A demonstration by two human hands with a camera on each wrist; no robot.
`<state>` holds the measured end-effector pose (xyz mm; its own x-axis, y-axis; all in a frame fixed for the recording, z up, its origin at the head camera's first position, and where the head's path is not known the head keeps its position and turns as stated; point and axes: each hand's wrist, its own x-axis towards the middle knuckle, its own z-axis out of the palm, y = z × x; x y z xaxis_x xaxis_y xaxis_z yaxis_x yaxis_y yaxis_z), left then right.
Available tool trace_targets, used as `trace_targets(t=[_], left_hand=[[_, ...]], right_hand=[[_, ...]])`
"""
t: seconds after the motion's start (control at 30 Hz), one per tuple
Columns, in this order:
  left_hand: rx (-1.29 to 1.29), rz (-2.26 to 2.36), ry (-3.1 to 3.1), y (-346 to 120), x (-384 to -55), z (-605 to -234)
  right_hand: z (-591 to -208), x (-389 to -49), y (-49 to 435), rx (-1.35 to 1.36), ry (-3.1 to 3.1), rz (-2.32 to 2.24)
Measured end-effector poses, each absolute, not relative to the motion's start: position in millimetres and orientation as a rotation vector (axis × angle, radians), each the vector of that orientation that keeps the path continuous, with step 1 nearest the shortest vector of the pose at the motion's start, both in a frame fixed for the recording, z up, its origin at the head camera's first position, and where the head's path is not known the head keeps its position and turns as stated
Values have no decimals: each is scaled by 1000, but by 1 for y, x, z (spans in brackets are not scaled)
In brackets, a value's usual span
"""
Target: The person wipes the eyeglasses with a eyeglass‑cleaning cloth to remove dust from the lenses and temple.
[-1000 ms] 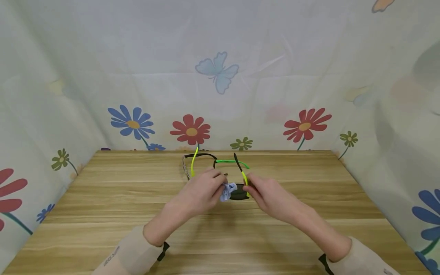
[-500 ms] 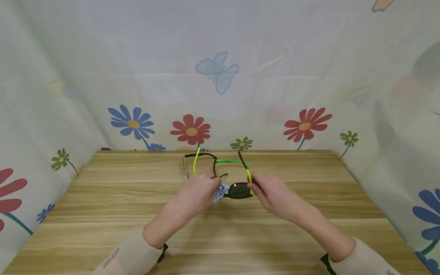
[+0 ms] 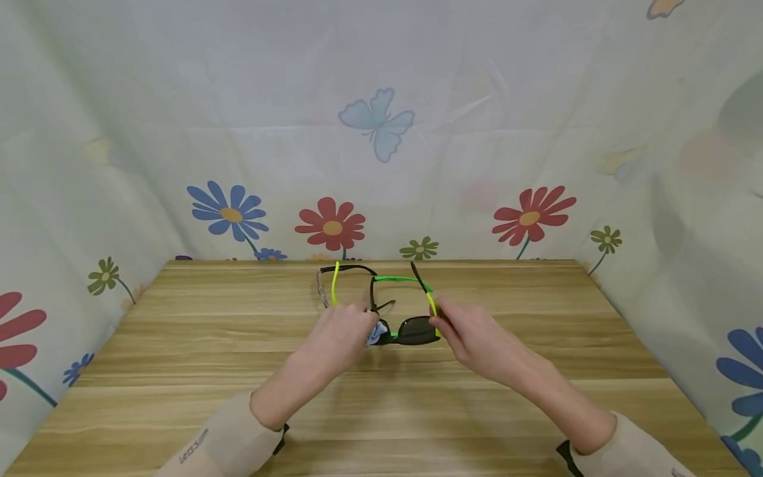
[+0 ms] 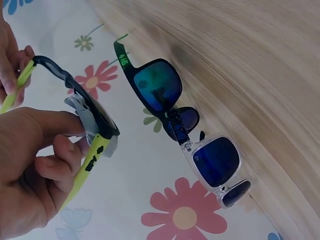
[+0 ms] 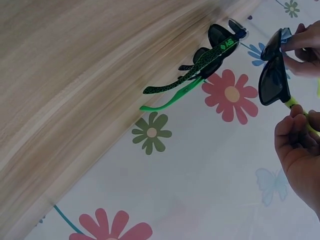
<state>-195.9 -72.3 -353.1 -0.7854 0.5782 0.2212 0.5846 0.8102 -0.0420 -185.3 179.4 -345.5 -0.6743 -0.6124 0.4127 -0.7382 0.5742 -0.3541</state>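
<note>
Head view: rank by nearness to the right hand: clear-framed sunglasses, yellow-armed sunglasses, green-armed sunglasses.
From the right hand:
1. Yellow-armed sunglasses: gripped by it at one arm.
2. Green-armed sunglasses: just beyond the held pair, to the hand's left.
3. Clear-framed sunglasses: also beyond, farthest left.
</note>
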Motion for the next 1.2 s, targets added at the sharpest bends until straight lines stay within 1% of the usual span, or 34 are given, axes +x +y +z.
trace_targets(t=[0.33,0.7,1.2], left_hand=[[-864,57,-2783,-71,-195,-354],[-945,-329,-2815,-76,-200,-359],[-928,-408,-2811,-73,-198,-358]], right_hand=[[-347,-185,178,1125,-2535,711],[-348,-184,174,1135,-2540,703],[-348,-183,172,1110,-2560,754]])
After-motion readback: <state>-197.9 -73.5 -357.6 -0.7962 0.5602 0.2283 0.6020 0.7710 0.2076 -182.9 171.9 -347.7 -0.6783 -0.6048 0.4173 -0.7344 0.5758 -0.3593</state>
